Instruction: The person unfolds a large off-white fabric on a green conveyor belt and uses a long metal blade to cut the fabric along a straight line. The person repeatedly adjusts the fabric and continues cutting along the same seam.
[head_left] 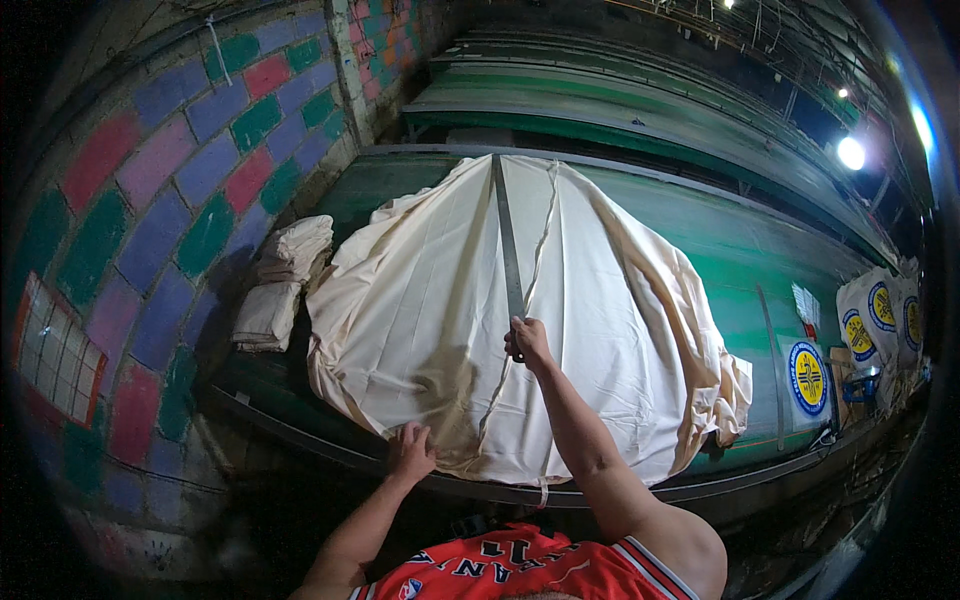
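A large cream cloth [420,300] lies spread over the green table, with loose folds along its left and right sides. A seam or twisted cord runs down its middle. My right hand [528,341] is closed around the near end of a long, flat metal ruler [507,235], which stretches across the cloth to its far edge. Down at the near left edge of the cloth, my left hand [411,452] rests on the fabric with its fingers apart. Nothing shows held in it.
Folded cream cloths [268,316] are stacked at the table's left, beside a painted block wall [165,250]. On the right, a second metal strip [772,360] lies near a round blue-and-yellow emblem [806,378]. More long green tables [600,100] stand behind.
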